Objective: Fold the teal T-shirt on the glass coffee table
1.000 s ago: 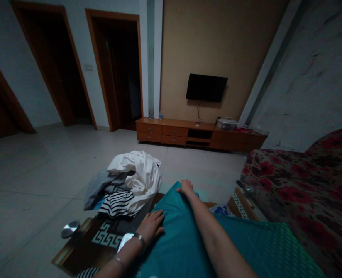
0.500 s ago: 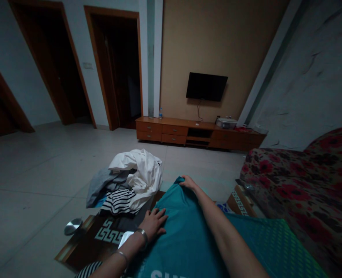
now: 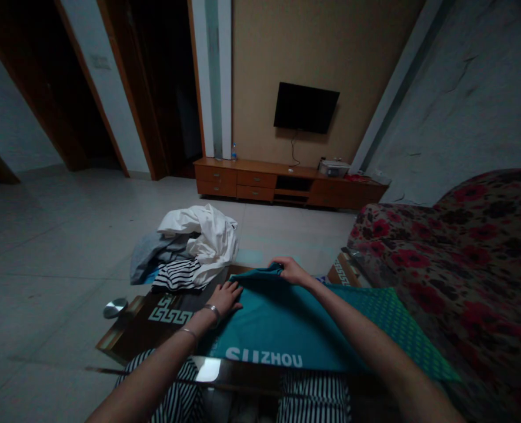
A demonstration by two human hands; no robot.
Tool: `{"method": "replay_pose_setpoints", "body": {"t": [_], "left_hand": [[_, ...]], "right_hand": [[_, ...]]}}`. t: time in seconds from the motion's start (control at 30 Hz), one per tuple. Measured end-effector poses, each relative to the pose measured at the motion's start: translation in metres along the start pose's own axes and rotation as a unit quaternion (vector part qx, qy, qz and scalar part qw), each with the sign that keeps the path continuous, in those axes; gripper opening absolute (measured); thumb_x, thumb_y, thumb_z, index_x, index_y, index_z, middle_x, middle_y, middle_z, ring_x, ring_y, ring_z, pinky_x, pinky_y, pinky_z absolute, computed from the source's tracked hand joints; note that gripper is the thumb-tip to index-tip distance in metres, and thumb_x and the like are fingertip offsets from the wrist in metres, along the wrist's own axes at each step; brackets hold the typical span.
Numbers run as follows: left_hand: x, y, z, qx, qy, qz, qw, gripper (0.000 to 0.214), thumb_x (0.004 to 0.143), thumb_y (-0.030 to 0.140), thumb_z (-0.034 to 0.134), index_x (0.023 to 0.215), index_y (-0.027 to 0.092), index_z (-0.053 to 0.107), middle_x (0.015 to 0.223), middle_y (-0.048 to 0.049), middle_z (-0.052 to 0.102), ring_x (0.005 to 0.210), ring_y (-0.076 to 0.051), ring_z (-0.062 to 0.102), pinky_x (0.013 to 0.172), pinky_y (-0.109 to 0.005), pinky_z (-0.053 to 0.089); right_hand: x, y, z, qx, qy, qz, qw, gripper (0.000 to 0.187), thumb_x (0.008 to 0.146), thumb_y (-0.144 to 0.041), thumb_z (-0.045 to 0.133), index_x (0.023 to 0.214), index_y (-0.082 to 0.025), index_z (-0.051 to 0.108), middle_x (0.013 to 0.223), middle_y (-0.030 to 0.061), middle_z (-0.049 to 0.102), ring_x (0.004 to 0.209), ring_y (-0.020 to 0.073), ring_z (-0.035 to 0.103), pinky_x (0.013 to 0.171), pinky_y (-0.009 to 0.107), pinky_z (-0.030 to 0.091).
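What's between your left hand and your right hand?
In the head view, a teal garment lies between the left hand and the right hand.

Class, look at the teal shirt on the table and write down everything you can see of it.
The teal shirt is a smooth, thin-looking fabric lying spread flat on a dark glass-topped table. White letters reading SUZHOU run along its near edge, and a dotted green patch shows at its right end. The left hand rests on it, while the right hand grips its gathered far edge.
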State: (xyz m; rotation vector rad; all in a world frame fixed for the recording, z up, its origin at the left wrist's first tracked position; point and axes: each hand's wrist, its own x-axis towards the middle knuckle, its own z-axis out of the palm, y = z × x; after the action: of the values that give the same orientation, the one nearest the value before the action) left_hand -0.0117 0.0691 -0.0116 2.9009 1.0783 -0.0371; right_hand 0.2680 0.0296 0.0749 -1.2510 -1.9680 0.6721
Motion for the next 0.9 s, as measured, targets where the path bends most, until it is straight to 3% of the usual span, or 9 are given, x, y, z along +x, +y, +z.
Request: {"method": "replay_pose_setpoints", "body": {"t": [0.2,0.37,0.5,0.6,0.73,0.83,0.9], "left_hand": [[-0.005,0.003,0.003,-0.001,0.027,-0.002,1.000,0.047,0.086,0.045,0.054,0.126,0.020,0.053,0.134,-0.0128,0.050,0.123,-0.031,0.041,0.095,-0.046,0.036],[-0.010,-0.002,0.014,-0.008,0.047,0.002,0.999,0.042,0.089,0.043,0.050,0.123,0.020,0.053,0.132,-0.0124,0.051,0.126,-0.029,0.039,0.098,-0.046,0.034],[-0.013,-0.004,0.019,-0.016,0.059,0.004,0.998,0.039,0.089,0.043,0.048,0.120,0.019,0.054,0.133,-0.0134,0.050,0.126,-0.028,0.040,0.100,-0.045,0.033],[-0.015,-0.003,0.019,-0.020,0.061,0.009,0.998,0.039,0.090,0.043,0.047,0.119,0.018,0.055,0.133,-0.0140,0.050,0.127,-0.028,0.040,0.101,-0.044,0.033],[-0.013,0.000,0.018,-0.023,0.048,-0.004,0.999,0.039,0.090,0.040,0.047,0.121,0.017,0.054,0.136,-0.0150,0.047,0.128,-0.029,0.039,0.102,-0.045,0.033],[-0.010,0.001,0.015,-0.022,0.033,-0.013,0.999,0.038,0.089,0.038,0.048,0.121,0.018,0.054,0.136,-0.0151,0.047,0.128,-0.030,0.039,0.101,-0.045,0.034],[-0.009,0.001,0.014,-0.016,0.023,-0.013,1.000,0.038,0.089,0.038,0.050,0.120,0.017,0.054,0.136,-0.0150,0.048,0.128,-0.030,0.039,0.100,-0.044,0.036]], "right_hand": [[-0.081,-0.020,0.039,-0.218,-0.047,-0.103,0.969,0.030,0.076,0.001,0.048,0.092,-0.018,0.064,0.090,0.0038,0.064,0.089,0.0153,0.053,0.077,0.025,0.038],[-0.124,-0.022,0.077,-0.352,-0.058,-0.069,0.932,0.013,0.089,-0.015,0.051,0.094,-0.018,0.062,0.090,0.0054,0.062,0.086,0.0166,0.050,0.071,0.027,0.035],[-0.144,-0.032,0.088,-0.359,-0.099,-0.025,0.928,0.017,0.090,-0.033,0.054,0.088,-0.018,0.063,0.088,0.0050,0.062,0.083,0.0169,0.051,0.069,0.027,0.034],[-0.145,-0.040,0.078,-0.319,-0.077,0.031,0.944,0.027,0.090,-0.043,0.052,0.087,-0.019,0.064,0.086,0.0046,0.062,0.084,0.0168,0.052,0.072,0.027,0.035],[-0.119,-0.035,0.059,-0.335,-0.006,0.099,0.937,0.021,0.093,-0.023,0.047,0.103,-0.020,0.065,0.100,0.0069,0.061,0.096,0.0183,0.050,0.080,0.028,0.035],[-0.093,-0.026,0.057,-0.367,-0.043,0.079,0.926,0.029,0.091,-0.016,0.047,0.114,-0.025,0.063,0.122,0.0075,0.053,0.109,0.0206,0.043,0.085,0.031,0.034],[-0.086,-0.021,0.060,-0.377,-0.072,0.053,0.922,0.025,0.091,-0.020,0.049,0.110,-0.026,0.065,0.128,0.0065,0.049,0.115,0.0214,0.038,0.088,0.034,0.033]]}}
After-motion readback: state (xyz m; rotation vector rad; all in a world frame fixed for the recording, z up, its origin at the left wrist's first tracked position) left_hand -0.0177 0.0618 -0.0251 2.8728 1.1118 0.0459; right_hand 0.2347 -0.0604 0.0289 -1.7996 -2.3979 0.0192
